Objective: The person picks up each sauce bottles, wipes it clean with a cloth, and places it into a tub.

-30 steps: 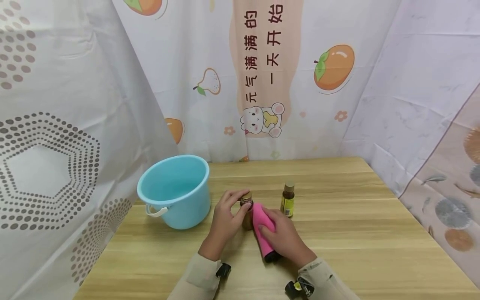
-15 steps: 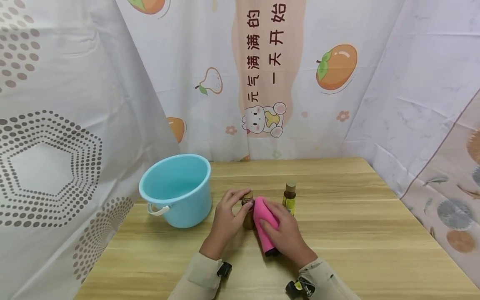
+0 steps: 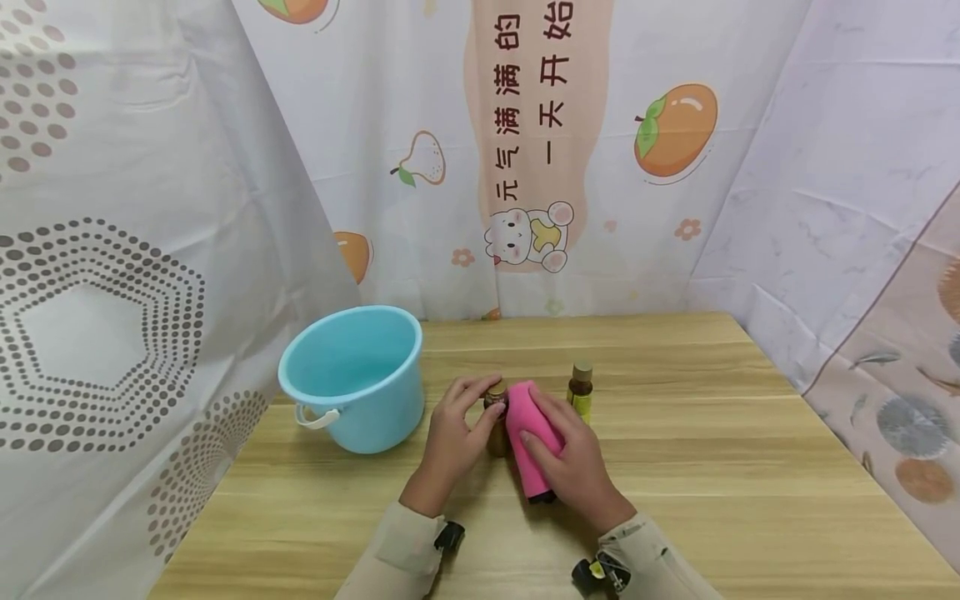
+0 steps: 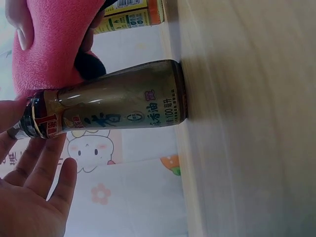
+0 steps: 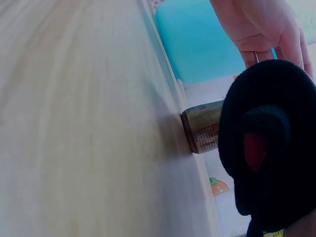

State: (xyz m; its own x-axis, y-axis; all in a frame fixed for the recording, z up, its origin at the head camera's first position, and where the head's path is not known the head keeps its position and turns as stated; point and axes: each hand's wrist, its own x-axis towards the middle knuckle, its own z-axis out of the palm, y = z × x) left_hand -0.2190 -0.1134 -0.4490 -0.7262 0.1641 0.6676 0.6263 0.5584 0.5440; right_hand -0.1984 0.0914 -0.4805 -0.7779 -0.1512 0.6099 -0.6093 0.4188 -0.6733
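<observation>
A dark glass sesame oil bottle [image 3: 498, 435] with a gold-brown cap stands upright on the table, its printed label facing the left wrist camera. My left hand [image 3: 453, 433] pinches it at the neck, just under the cap, between thumb and fingers. Against the bottle's right side, my right hand [image 3: 576, 468] grips a rolled or folded cloth [image 3: 527, 429], fuzzy pink outside with black at its lower end. From the right wrist, that black end [image 5: 284, 192] looks like an open tube and hides much of the bottle. Some right-hand fingers are hidden behind the cloth.
A second dark bottle [image 3: 580, 400] with a yellow label stands just behind my right hand, partly covered by it. At the left rests a light blue bucket [image 3: 378, 421] with a white handle grip. Patterned curtains hang along the back and sides of the wooden table [image 3: 697, 467].
My right hand and the cloth have slid a little up along the bottle, away from me. The yellow-labelled bottle is now more covered. My left hand has kept its hold.
</observation>
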